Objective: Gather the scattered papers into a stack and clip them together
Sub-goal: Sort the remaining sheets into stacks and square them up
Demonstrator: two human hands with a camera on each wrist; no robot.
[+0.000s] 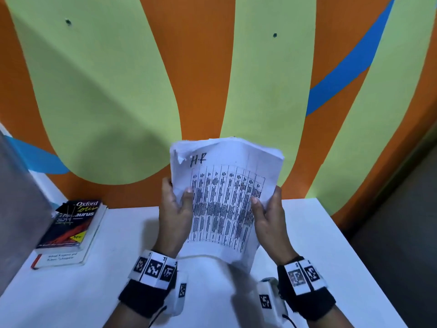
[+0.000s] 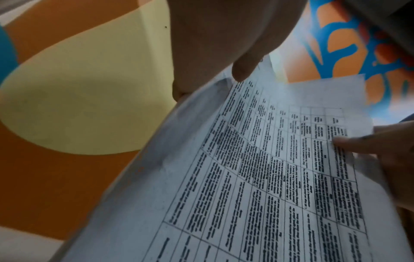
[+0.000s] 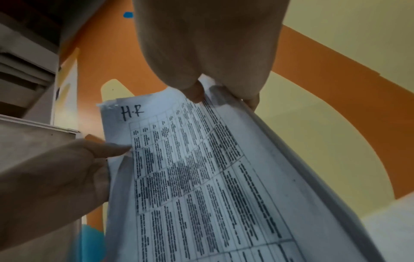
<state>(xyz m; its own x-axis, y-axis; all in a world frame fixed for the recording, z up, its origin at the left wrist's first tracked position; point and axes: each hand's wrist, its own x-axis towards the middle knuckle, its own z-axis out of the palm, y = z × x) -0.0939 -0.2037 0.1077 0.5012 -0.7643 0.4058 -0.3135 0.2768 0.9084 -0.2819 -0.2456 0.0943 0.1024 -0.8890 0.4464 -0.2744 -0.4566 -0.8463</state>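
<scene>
A thesaurus (image 1: 71, 230) lies on the white table (image 1: 319, 233), well to the left of the left hand (image 1: 173, 216), with a black clip (image 1: 67, 207) on its cover. The left hand grips the left edge of the papers (image 1: 227, 200), thumb (image 1: 188, 197) on the printed front. The stack stands upright over the table between both hands, "H.R" written at its top. The right hand (image 1: 269, 221) grips the right edge, thumb on the front.
</scene>
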